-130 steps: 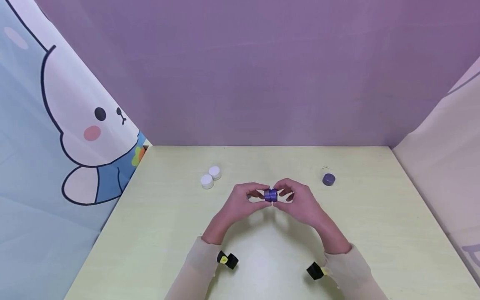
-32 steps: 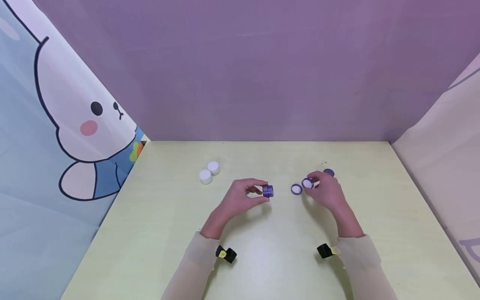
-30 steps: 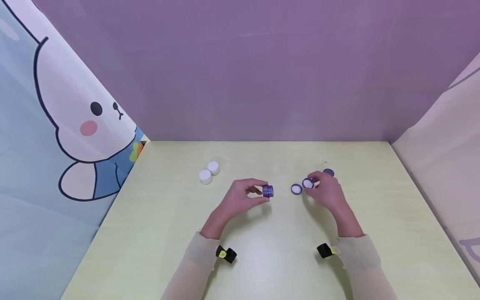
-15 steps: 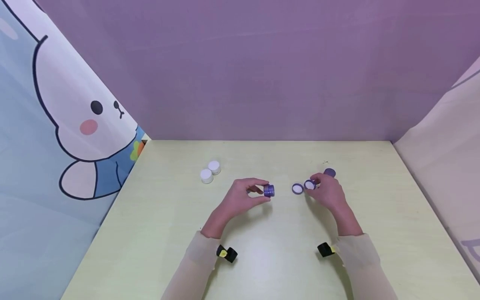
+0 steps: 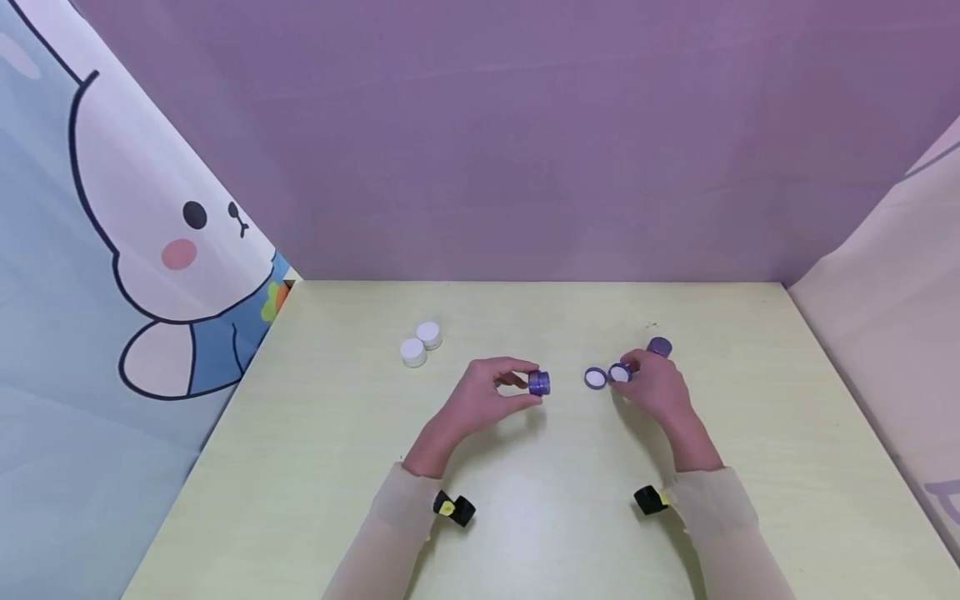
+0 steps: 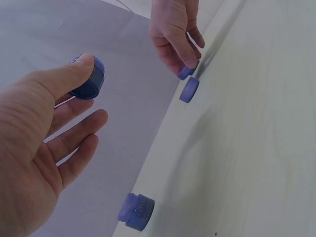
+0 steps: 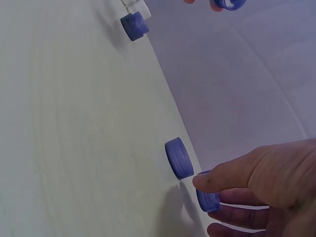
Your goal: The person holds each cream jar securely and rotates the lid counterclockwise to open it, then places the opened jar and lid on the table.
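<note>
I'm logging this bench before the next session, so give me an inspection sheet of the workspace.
Surface: pale yellow table, bare wood grain.
Job's things: purple jar pinched in the left hand; purple lid held by the right hand at the table; second lid lying beside it, white inside up.
Clutter: two white jars at far left; another purple jar behind the right hand.
Grippers: both hands holding.
Cables: nothing seen; black wrist mounts.
Surroundings: purple backdrop, rabbit curtain on the left.
</note>
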